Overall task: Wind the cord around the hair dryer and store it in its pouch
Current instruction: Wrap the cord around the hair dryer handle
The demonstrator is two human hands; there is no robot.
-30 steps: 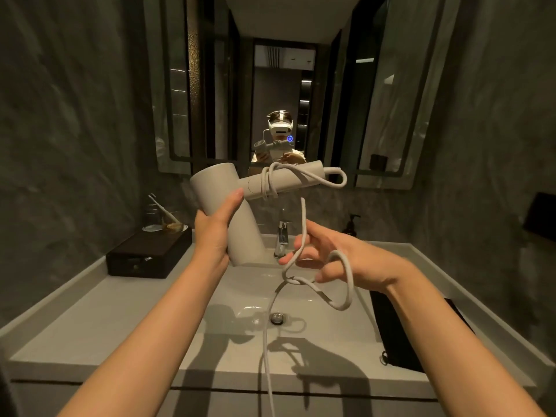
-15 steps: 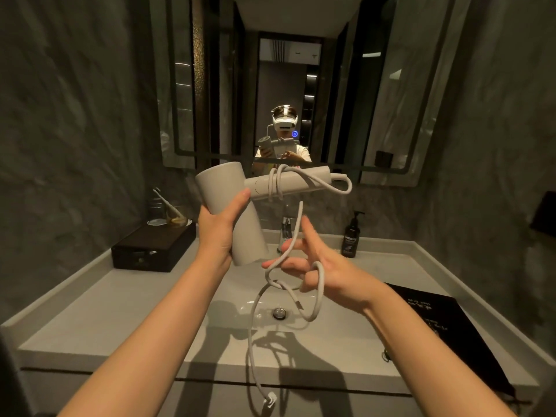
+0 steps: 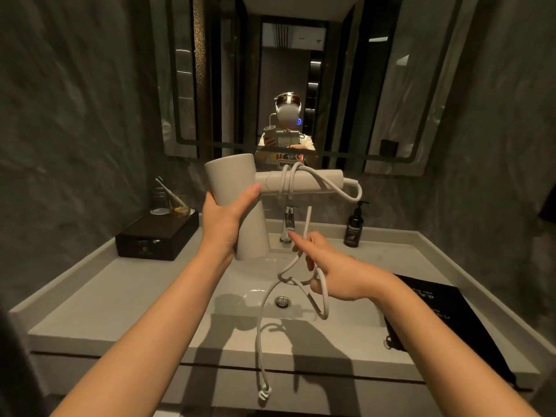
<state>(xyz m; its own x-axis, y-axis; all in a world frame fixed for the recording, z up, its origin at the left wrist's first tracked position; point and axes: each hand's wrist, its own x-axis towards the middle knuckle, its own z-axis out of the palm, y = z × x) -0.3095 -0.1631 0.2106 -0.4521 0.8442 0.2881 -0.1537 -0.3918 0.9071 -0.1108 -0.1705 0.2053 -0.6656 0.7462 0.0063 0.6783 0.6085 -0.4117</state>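
Note:
My left hand (image 3: 224, 219) grips the barrel of a pale grey hair dryer (image 3: 237, 188) held above the sink, its handle pointing right. The white cord (image 3: 307, 227) is wound a few turns around the handle, then drops through my right hand (image 3: 334, 272), which holds a loop of it with the index finger pointing left. The loose end hangs past the counter's front edge and ends in a plug (image 3: 264, 394). A black pouch (image 3: 442, 314) lies flat on the counter at the right.
A white basin (image 3: 240, 299) with drain and a chrome tap (image 3: 288, 224) lies below my hands. A dark box (image 3: 158, 236) with a glass and toothbrush stands left. A black pump bottle (image 3: 354, 227) stands right of the tap. A mirror fills the back wall.
My right hand has drawn the cord loop lower and closer to me, with the fingers curling in. The cord's plug end has come into view below the counter edge. The dryer stays put.

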